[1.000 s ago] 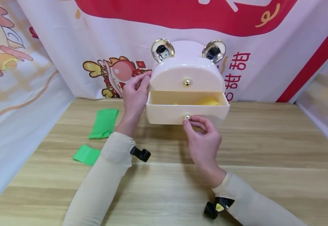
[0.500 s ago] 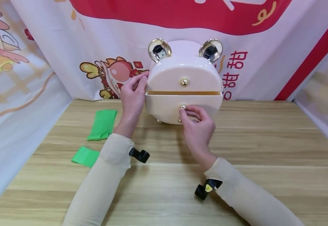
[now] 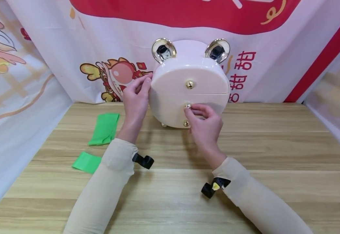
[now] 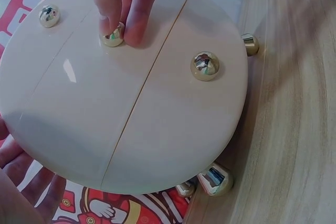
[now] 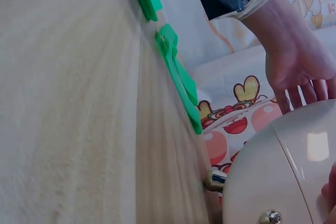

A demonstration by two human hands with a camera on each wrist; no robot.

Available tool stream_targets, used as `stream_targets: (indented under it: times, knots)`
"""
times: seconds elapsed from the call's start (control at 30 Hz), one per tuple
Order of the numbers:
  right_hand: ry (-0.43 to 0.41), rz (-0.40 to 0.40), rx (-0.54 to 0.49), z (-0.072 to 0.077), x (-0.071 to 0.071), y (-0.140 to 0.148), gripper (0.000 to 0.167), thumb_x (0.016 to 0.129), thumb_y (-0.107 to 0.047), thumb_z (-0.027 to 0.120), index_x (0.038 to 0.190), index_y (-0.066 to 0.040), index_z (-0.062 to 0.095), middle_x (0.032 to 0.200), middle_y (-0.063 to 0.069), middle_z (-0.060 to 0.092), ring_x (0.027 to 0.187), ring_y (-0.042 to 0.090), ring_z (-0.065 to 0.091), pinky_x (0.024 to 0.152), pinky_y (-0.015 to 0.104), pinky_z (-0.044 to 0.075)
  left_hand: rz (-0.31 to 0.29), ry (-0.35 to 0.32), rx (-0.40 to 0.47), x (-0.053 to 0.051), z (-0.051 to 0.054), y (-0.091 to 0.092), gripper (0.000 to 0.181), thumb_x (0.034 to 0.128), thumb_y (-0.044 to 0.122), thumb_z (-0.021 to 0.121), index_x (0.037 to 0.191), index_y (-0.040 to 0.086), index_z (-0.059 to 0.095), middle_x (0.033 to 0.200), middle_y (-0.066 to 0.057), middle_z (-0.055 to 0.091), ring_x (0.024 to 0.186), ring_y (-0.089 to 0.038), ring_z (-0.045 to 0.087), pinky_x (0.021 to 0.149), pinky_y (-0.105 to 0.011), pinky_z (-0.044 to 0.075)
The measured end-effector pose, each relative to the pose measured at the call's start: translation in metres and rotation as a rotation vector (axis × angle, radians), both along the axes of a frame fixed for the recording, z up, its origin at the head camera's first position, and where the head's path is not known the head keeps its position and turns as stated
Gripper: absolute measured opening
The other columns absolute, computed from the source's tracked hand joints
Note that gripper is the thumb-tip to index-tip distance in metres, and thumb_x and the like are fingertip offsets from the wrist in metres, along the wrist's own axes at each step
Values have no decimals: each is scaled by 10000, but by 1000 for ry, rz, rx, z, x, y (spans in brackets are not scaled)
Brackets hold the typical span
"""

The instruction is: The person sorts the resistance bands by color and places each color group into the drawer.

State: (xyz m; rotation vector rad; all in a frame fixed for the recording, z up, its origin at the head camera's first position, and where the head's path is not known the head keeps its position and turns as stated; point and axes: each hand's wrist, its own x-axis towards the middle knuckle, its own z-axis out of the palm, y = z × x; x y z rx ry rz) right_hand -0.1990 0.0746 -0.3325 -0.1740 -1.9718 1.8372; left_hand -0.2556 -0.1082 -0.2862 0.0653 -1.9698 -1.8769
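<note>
A round white drawer box with gold knobs and two gold-rimmed, ear-like discs stands at the back of the table. Its drawers are all pushed in, with thin seams between them. My right hand pinches the middle drawer's knob between thumb and fingers. The top knob and bottom knob are free. At the box's left side rests my left hand; its fingers lie nearly straight against the wall in the right wrist view. The drawer contents are hidden.
Two pieces of green cloth-like material, a larger one and a smaller one, lie on the wooden table to the left. A printed curtain hangs right behind the box.
The middle drawer, open a second ago with something yellow inside, has slid back into the box. My right hand moved forward with its knob; my left hand stayed at the side.
</note>
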Motion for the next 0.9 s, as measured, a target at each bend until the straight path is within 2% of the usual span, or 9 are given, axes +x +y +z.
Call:
stream_targets:
  times: [0.2, 0.33, 0.43, 0.57, 0.63, 0.7, 0.77, 0.9]
  knots:
    - [-5, 64, 78, 7, -3, 9, 194, 891, -218, 871, 1019, -96, 790, 961, 88, 823, 487, 246, 664, 464, 382, 594, -2, -17, -25, 0, 2, -1, 286, 1066, 353, 646, 1296, 237, 770, 1326, 32, 759, 1177, -106, 720, 1024, -288, 606]
    - [19, 72, 177, 13, -4, 18, 210, 907, -270, 857, 1033, -113, 796, 965, 69, 820, 564, 273, 705, 486, 300, 587, -5, -25, -24, 0, 2, -2, 281, 1065, 351, 648, 1292, 241, 772, 1326, 34, 759, 1168, -109, 722, 1001, -291, 615]
    - [110, 22, 220, 22, -4, 26, 222, 920, -295, 846, 1043, -114, 804, 950, 62, 809, 583, 207, 698, 501, 221, 559, -10, -37, -23, 0, 2, -3, 277, 1067, 358, 645, 1291, 255, 771, 1332, 41, 756, 1165, -110, 718, 987, -294, 616]
    - [319, -43, 194, 37, -7, 41, 210, 931, -246, 838, 1039, -69, 802, 890, -24, 787, 628, 105, 658, 550, 179, 533, -9, -44, -26, 0, 1, -2, 282, 1070, 370, 637, 1296, 262, 767, 1338, 56, 753, 1162, -105, 714, 961, -273, 613]
    - [392, -62, 179, 44, -10, 49, 219, 937, -235, 831, 1059, -56, 795, 898, -88, 771, 694, 102, 661, 596, 184, 533, -3, -36, -23, 0, 1, -2, 279, 1068, 361, 642, 1292, 255, 770, 1331, 55, 758, 1148, -110, 720, 928, -257, 611]
    - [432, -88, 170, 52, -13, 58, 246, 938, -239, 827, 1097, -55, 791, 934, -102, 772, 755, 108, 665, 638, 197, 532, 1, -32, -20, 0, 0, -2, 274, 1067, 357, 646, 1287, 253, 773, 1325, 57, 761, 1140, -107, 723, 905, -244, 607]
    - [442, -101, 164, 58, -18, 66, 278, 942, -260, 819, 1151, -79, 789, 1015, -63, 785, 836, 123, 684, 704, 211, 553, 1, -31, -19, 0, 0, -2, 271, 1066, 359, 647, 1283, 257, 774, 1323, 58, 763, 1137, -108, 724, 909, -249, 609]
    - [436, -67, 114, 65, -34, 79, 292, 940, -261, 811, 1213, -158, 797, 1180, 10, 788, 990, 161, 699, 822, 227, 572, -3, -24, -18, 0, -1, -2, 280, 1065, 361, 647, 1287, 246, 773, 1326, 50, 764, 1164, -107, 725, 980, -275, 615]
